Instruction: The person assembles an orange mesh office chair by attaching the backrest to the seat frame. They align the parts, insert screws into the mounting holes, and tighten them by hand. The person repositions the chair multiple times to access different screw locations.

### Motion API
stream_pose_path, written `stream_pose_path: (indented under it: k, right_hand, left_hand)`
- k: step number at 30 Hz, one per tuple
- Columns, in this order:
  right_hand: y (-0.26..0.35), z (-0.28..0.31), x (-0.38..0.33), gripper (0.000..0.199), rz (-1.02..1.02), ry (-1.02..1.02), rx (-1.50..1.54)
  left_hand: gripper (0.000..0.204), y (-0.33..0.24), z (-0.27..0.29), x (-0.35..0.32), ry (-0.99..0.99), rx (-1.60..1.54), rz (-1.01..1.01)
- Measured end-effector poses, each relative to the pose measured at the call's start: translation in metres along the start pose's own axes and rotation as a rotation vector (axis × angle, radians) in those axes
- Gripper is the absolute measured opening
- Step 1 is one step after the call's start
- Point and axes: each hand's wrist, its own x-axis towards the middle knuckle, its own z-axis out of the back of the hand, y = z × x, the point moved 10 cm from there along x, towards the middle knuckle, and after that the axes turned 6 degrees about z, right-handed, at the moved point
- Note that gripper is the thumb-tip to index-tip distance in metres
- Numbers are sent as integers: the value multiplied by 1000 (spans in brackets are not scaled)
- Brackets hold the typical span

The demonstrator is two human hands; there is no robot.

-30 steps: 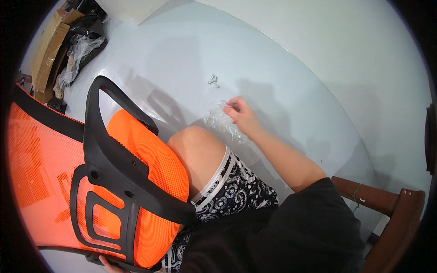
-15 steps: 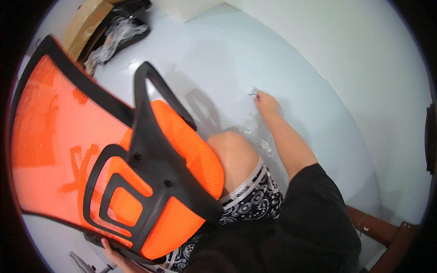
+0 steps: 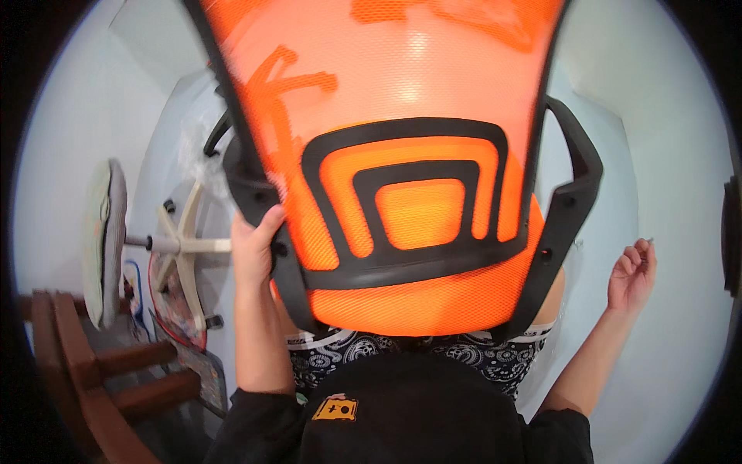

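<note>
The left hand is wrapped around the black frame at the left edge of the orange mesh chair back, fingers curled behind the rim, thumb laid along its front. A firm grip is shown there. The right hand is held out well to the right of the chair back, clear of it, fingers loosely curled with the tips drawn together; something small and dark is seen at the fingertips, but whether it is pinched cannot be told.

The chair back is held upright and close, filling the upper middle of the view, with its black lumbar frame set in nested rounded bands at the centre. A black armrest loop is seen curving off the right side of the chair back, and a second one is partly shown at its left side. Below the chair back, patterned black-and-white shorts and a black shirt are seen.

Left of the chair back, a white star-shaped chair base is lying on the pale floor, with a round cushioned seat just beyond it, turned on edge. Crumpled clear plastic wrap is seen above that base. Farther to the lower left of the chair back, dark wooden furniture is standing.
</note>
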Motion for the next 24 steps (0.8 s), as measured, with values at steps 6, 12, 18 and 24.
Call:
stream_pose_path:
  k: [6,12,18,24]
  right_hand:
    - [-47,-205,-54,25,-24,588,-162]
    - [-66,-381,-84,27,950,987,-983]
    - [-74,-543,-40,24,1687,950,-1335]
    - [-114,-590,-1,28,1441,1078,-1440]
  left_hand:
    - [49,10,-1,3,-7,-45,66]
    - [54,11,-5,5,15,-133,67]
    - [58,10,-12,8,61,-200,61]
    - [57,15,-9,9,102,-283,-2]
